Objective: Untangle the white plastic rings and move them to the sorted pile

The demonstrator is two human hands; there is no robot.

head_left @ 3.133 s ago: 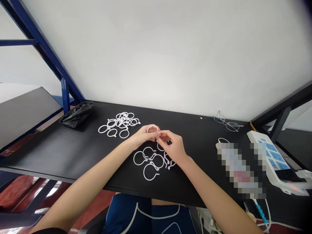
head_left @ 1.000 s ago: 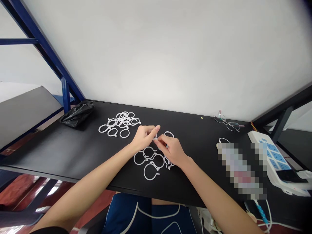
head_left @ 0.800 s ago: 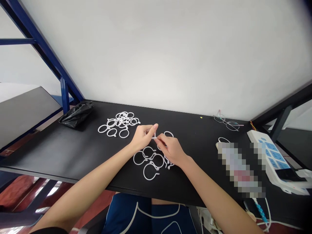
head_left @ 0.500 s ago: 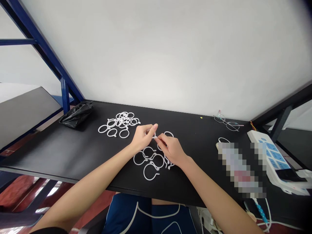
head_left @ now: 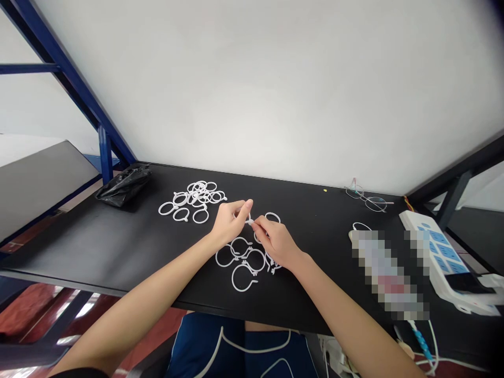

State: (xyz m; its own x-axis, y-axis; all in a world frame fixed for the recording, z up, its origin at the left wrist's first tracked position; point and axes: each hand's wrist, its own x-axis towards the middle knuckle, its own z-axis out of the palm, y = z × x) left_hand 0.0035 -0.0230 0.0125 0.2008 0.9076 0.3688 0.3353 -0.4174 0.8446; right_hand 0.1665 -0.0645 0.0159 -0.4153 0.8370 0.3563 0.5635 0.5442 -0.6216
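Observation:
My left hand and my right hand meet above the black desktop, fingertips pinching a white plastic curtain ring. Most of that ring is hidden by my fingers. Below my hands lies a loose group of larger white rings, with my right palm over its right side. A single ring sits just beyond my right fingers. Left of my left hand is a tangled pile of white rings, not touching it.
A crumpled black plastic bag lies at the desk's far left corner. Eyeglasses rest near the wall at right. A blue-and-white power strip and a pixelated object sit at right, with cables below the desk edge.
Since the oldest frame, my hands have dropped lower and closed around the ring, hiding most of it. A single ring now lies beyond my right hand. The last frames show little movement.

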